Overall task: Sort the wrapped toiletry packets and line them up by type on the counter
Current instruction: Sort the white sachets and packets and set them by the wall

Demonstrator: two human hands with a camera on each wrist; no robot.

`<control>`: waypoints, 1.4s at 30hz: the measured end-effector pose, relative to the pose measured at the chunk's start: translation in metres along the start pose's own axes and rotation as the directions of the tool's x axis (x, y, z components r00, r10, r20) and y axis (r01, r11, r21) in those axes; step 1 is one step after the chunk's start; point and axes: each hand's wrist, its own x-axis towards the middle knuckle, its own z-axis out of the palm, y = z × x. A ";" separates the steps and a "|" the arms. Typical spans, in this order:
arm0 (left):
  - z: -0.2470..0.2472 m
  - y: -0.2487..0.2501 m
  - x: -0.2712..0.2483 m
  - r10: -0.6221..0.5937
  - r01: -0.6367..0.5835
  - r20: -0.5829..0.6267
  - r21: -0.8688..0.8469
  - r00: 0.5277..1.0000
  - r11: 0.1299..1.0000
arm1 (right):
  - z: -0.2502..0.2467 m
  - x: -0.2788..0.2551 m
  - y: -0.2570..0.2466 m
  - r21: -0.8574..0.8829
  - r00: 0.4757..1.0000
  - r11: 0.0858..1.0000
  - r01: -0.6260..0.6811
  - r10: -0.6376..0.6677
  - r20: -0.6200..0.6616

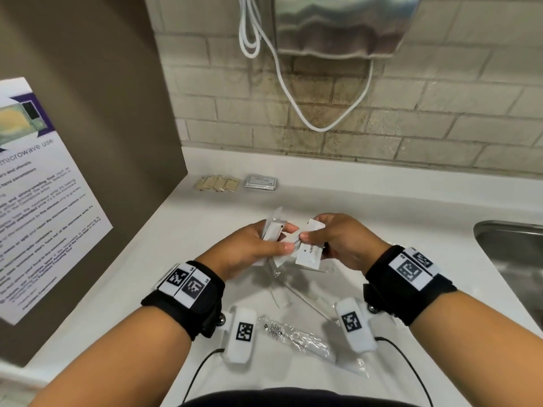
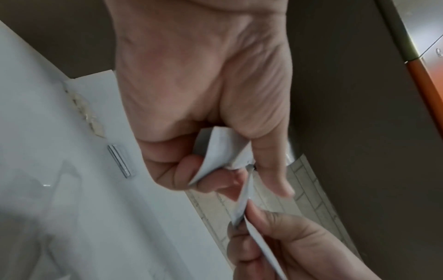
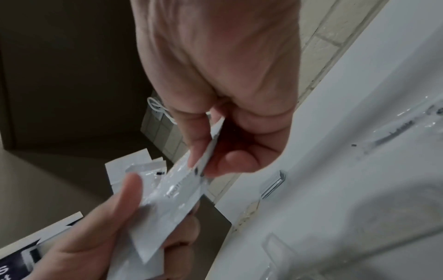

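Above the white counter [image 1: 188,259] my left hand [image 1: 283,240] grips a small bunch of white toothpaste packets [image 1: 273,233]. My right hand [image 1: 314,239] pinches another white packet [image 1: 308,255] that overlaps the bunch. In the left wrist view the left hand [image 2: 227,170] curls round the folded packets [image 2: 215,149]. In the right wrist view the right hand [image 3: 203,163] pinches a packet's edge [image 3: 210,147]. A row of tan packets [image 1: 216,183] and a stack of silver packets [image 1: 261,182] lie at the back of the counter.
Clear-wrapped long items [image 1: 296,339] lie on the counter below my wrists. A steel sink [image 1: 511,254] sits at the right edge. A brown panel with a poster [image 1: 44,201] walls the left side. A metal dispenser [image 1: 338,24] and a white cable [image 1: 293,92] hang on the tiled wall.
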 end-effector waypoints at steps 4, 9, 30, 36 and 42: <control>0.001 -0.007 0.000 0.005 -0.004 -0.161 0.009 0.987 1.000 | -0.002 0.003 0.004 0.021 0.999 1.000 0.002 -0.001 -0.048; -0.011 -0.002 0.001 0.019 0.026 -0.274 0.161 0.961 0.987 | -0.012 -0.001 -0.002 -0.064 0.991 0.991 0.120 -0.123 -0.059; 0.006 -0.004 0.005 -0.084 -0.027 -0.282 -0.368 0.956 0.929 | 0.004 0.008 0.005 0.125 0.996 0.989 0.080 -0.085 0.032; 0.019 -0.003 0.010 -0.031 -0.084 -0.323 -0.337 0.946 0.938 | 0.024 0.006 0.006 0.007 0.995 0.996 0.092 -0.092 0.041; 0.004 -0.001 0.006 -0.191 0.047 -0.369 -0.366 0.910 0.929 | 0.007 0.009 0.013 -0.906 0.485 0.023 0.422 -0.851 0.204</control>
